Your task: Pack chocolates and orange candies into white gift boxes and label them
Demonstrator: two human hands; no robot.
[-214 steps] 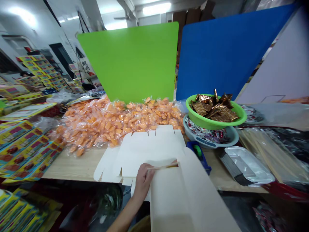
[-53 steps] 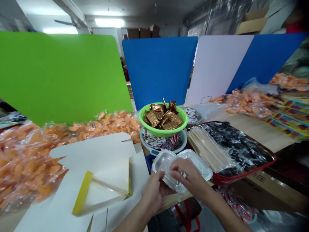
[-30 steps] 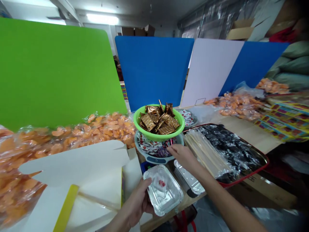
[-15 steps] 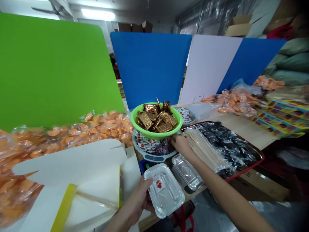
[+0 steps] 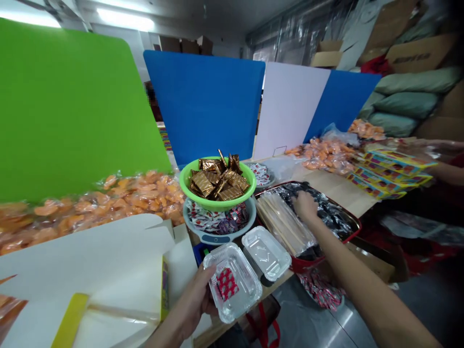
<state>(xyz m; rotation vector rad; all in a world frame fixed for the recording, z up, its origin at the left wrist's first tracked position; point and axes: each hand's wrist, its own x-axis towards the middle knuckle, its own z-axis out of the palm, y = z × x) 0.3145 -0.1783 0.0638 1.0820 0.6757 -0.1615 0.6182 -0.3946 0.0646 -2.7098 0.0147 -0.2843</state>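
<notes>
My left hand (image 5: 197,295) grips a foil tray (image 5: 250,288) by its left rim, thumb over the edge. Inside lies a red patterned packet (image 5: 227,284). My right hand (image 5: 305,205) reaches into a red-rimmed tray (image 5: 357,227) of black plastic packets (image 5: 331,212); its fingers are curled down among them, and whatever they hold is hidden. Clear-wrapped pale sticks (image 5: 281,220) lie left of that hand. Between my hands, a stack of foil trays (image 5: 266,251) sits at the table edge.
A green basin (image 5: 183,186) of brown-gold packets (image 5: 221,179) rests on a blue-grey basin (image 5: 217,239) of small sachets. Orange pieces in clear wrap (image 5: 137,200) line the left. An open white carton (image 5: 108,256) lies nearby. Coloured boxes (image 5: 389,169) are stacked right, beside another person's arm (image 5: 447,171).
My right hand has moved from the sachet basin to the black packets. A red patterned packet now lies in the held foil tray, where a small white-and-red sachet showed before. The view has swung right.
</notes>
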